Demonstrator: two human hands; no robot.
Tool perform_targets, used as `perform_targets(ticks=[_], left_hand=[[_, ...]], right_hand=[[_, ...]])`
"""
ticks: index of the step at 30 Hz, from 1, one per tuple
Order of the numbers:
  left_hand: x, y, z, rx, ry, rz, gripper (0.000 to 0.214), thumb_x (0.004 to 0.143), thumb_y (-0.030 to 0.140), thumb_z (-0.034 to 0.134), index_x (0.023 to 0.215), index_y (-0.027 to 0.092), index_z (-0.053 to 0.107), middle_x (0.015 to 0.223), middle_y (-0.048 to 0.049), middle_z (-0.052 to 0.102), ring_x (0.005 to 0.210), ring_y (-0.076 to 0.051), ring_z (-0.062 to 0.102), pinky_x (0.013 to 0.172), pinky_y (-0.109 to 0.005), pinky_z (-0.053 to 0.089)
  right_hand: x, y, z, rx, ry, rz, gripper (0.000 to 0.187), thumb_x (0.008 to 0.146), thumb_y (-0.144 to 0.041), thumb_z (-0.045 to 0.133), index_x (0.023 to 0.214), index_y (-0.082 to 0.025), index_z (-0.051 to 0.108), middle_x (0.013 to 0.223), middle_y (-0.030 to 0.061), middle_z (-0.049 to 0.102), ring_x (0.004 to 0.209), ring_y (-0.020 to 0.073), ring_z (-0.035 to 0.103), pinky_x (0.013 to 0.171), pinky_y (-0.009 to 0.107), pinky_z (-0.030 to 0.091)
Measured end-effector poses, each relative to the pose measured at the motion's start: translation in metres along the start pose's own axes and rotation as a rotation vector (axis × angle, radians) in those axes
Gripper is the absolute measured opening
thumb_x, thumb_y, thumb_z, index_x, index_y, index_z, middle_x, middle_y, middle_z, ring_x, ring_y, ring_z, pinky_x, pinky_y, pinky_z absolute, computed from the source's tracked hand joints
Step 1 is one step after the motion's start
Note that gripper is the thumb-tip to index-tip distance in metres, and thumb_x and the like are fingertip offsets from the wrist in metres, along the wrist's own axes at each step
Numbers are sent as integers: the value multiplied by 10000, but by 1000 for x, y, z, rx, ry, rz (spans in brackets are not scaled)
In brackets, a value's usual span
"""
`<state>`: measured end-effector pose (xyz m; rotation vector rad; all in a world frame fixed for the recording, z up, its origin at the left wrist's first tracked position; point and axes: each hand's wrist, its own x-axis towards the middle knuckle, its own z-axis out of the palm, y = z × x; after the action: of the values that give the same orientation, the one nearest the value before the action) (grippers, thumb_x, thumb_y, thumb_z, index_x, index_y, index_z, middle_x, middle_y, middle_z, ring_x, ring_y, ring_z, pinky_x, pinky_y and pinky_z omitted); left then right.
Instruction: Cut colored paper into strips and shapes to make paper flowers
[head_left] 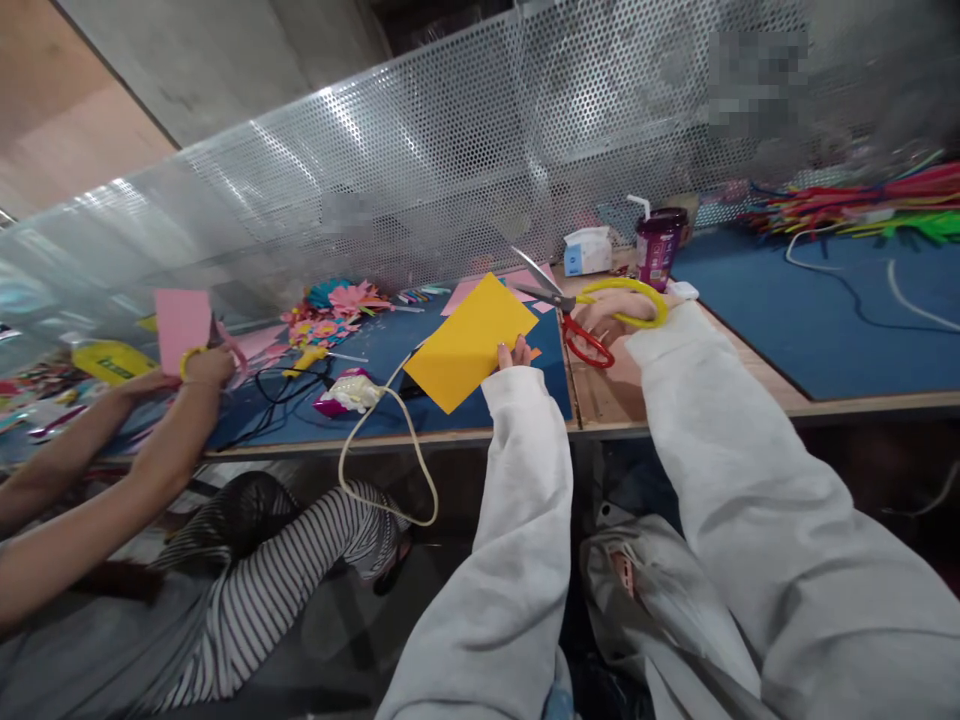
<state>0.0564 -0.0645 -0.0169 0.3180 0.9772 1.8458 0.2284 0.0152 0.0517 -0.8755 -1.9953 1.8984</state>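
My left hand (515, 352) grips a yellow sheet of paper (469, 345) by its lower right edge, with fingertips showing on its face. The sheet is held tilted above the blue table top. To its right, my right hand (609, 312) is closed around a pair of scissors (564, 300) with one yellow and one red handle loop. Their blades are apart and point left, close to the upper right corner of the sheet. Whether they touch the paper I cannot tell. Pink paper (459, 296) lies behind the sheet.
At left a co-worker's hands (210, 367) hold pink paper and scissors. Paper flowers (352, 297), a yellow glue gun (306, 360) and a cable loop (411, 420) are nearby. A lidded purple cup (656, 255) and pipe cleaners (862, 205) stand right, before a perforated metal panel (420, 160).
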Motion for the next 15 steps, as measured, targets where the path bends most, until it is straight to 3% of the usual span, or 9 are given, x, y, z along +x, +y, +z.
perform_targets(ticks=[2,4,9,13,15], left_hand=[[0,-2,-1,-8,-1,16,345,970,339,341,1247,301,544,1336,-59,574,1231,-130,553,950,-317,504],[-1,-3,-3,-38,30,56,346,978,298,306,1233,322,537,1372,-38,544,1256,-92,523,943,-268,498],[-2,-4,-11,-149,88,149,277,940,425,402,1042,259,597,1283,-54,579,1203,-129,558,844,-241,541],[3,0,-16,-12,76,119,191,864,399,561,859,225,638,1076,-39,641,1021,-123,623,756,-195,540],[6,4,-14,31,47,86,230,860,408,561,813,198,641,978,-44,646,900,-109,640,689,-175,532]], right_hand=[[-9,-1,2,-47,-153,-43,133,656,-134,638,787,-121,619,738,61,668,656,185,648,623,312,559],[-14,-2,6,-67,-212,-29,107,674,-139,635,777,-119,613,743,60,670,668,183,655,648,322,568],[-16,-6,13,-110,-124,-8,117,676,-110,622,793,-119,622,710,46,662,650,177,657,633,318,581],[-16,-6,15,-97,-108,-18,105,683,-124,626,788,-128,621,684,40,655,650,179,653,646,337,587],[-15,-3,14,-105,-96,-22,93,686,-131,619,779,-129,618,697,45,660,652,184,655,652,349,588]])
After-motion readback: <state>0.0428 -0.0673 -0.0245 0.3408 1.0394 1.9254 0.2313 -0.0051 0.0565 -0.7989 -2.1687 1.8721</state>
